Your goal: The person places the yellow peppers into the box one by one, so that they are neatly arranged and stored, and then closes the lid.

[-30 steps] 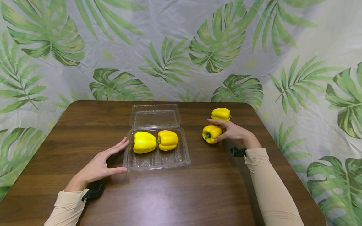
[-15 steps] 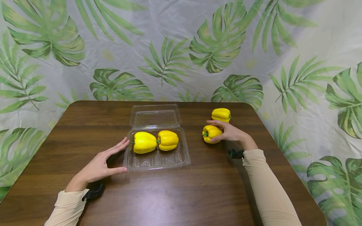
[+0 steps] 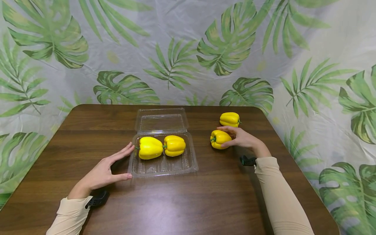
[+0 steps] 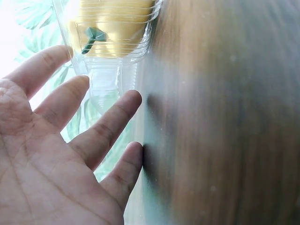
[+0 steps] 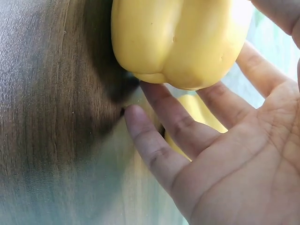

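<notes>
My left hand [image 3: 101, 169] rests beside the clear plastic clamshell container [image 3: 192, 156], thumb and fingers spread along its left edge. In the left wrist view, the fingertips [image 4: 80, 83] are straight, near or against the container wall. Two yellow bell peppers, one on the left [image 3: 150, 148] and one on the right [image 3: 174, 146], lie in the container's base. My right hand [image 3: 242, 137] is around another yellow bell pepper [image 3: 218, 139] on the table, thumb at its near side. The right wrist view shows extended, spread fingers [image 5: 164, 108] behind that pepper [image 5: 178, 42].
One more yellow bell pepper [image 3: 229, 119] lies behind the right hand, near the far right corner of the brown wooden table [image 3: 176, 205]. The container's lid [image 3: 161, 117] is folded back towards the far edge. A leaf-patterned cloth [image 3: 176, 49] hangs behind the table.
The pepper by my right hand has turned slightly, its stem shifting left. My right hand shifted a little left, then back right. My left hand and the container stayed still.
</notes>
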`<state>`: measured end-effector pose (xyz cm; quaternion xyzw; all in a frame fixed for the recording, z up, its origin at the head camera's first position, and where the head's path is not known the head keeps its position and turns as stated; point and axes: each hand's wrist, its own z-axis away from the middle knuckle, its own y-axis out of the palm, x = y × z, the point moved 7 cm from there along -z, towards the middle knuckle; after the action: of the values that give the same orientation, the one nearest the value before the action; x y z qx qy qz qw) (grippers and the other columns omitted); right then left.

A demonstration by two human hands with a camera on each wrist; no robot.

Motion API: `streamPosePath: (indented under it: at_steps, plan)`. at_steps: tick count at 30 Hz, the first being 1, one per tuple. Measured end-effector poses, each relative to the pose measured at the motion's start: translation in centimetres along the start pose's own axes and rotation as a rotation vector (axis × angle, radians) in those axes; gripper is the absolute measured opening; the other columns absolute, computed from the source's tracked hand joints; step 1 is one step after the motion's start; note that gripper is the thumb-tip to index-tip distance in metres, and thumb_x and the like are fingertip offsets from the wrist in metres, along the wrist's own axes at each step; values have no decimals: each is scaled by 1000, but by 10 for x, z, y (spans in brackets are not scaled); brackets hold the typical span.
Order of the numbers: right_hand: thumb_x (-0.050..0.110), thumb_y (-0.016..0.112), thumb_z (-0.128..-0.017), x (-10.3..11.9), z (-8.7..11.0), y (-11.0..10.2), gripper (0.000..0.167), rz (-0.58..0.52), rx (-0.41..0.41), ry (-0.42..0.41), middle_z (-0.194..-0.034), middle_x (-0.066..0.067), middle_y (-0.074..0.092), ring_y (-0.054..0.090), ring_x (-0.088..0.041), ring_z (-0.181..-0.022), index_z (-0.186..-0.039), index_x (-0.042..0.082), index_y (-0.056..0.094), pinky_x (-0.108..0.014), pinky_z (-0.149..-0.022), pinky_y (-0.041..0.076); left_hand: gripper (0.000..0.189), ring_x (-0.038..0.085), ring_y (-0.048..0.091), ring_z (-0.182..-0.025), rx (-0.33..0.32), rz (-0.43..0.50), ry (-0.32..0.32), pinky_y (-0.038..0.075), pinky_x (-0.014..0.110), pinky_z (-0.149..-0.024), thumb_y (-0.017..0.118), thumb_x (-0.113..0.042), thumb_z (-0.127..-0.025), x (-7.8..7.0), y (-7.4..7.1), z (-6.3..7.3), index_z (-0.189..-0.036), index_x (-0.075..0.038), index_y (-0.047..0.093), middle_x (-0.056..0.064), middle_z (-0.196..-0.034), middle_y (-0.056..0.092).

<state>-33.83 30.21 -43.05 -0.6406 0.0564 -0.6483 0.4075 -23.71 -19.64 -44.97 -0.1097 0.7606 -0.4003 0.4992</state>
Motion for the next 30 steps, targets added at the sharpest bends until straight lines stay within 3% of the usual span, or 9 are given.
streamPosePath:
  at_steps: [3, 9, 13, 17, 20, 22, 27, 30]
  plan:
    - [17, 83, -94, 0, 1, 0, 78, 6, -11, -7, -168, -19, 45, 45, -40, -152, -163, 10, 46, -63, -126, 32, 94, 22, 37, -158, -1, -9, -2, 36, 49, -121, 90, -35, -88, 0, -1, 0, -167, -32, 40, -1, -178, 31]
    - [20, 85, -93, 0, 0, -1, 75, 35, -48, -8, -162, -19, 53, 53, -38, -144, -160, 11, 50, -59, -122, 39, 95, 31, 37, -158, 1, 23, 3, 35, 72, -115, 91, -33, -87, -1, 0, -1, -167, -30, 40, 2, -178, 30]
    - [25, 87, -92, -2, -1, -1, 75, 42, -67, 7, -157, -17, 59, 58, -34, -137, -158, 13, 53, -55, -117, 44, 96, 27, 35, -159, 3, 36, 2, 33, 73, -115, 92, -33, -86, 0, 0, 0, -168, -29, 40, 2, -178, 29]
    - [28, 88, -91, -4, 0, -1, 74, 33, -73, 28, -156, -14, 60, 59, -33, -137, -156, 15, 55, -55, -117, 45, 98, 17, 33, -160, 4, 33, 4, 34, 50, -123, 92, -33, -85, 0, 0, 0, -168, -30, 39, 0, -179, 29]
    - [28, 87, -92, -2, 0, 0, 72, 33, -71, 23, -156, -15, 60, 59, -34, -139, -156, 14, 55, -57, -119, 44, 100, 12, 32, -159, 1, 23, 4, 32, 34, -122, 93, -34, -85, 0, -1, 0, -168, -30, 39, -1, -179, 29]
    - [28, 86, -93, -1, 0, 0, 72, 36, -71, 14, -155, -16, 61, 58, -35, -139, -156, 12, 55, -58, -120, 43, 100, 10, 32, -159, 2, 23, 5, 33, 39, -123, 93, -34, -84, 0, 0, 0, -168, -30, 38, -1, -179, 29]
    - [27, 87, -92, 0, 1, 1, 70, 37, -85, 19, -151, -17, 63, 60, -34, -137, -154, 13, 57, -57, -119, 44, 101, 11, 30, -159, 10, 46, 3, 34, 70, -116, 93, -34, -84, 1, 1, -1, -168, -30, 38, 0, -179, 28]
    - [29, 88, -91, 3, 1, 0, 69, 42, -100, 19, -146, -16, 65, 61, -32, -133, -152, 15, 58, -55, -116, 47, 101, 14, 31, -159, 10, 63, 6, 33, 76, -115, 94, -32, -84, 1, 1, 0, -168, -29, 39, 1, -179, 28]
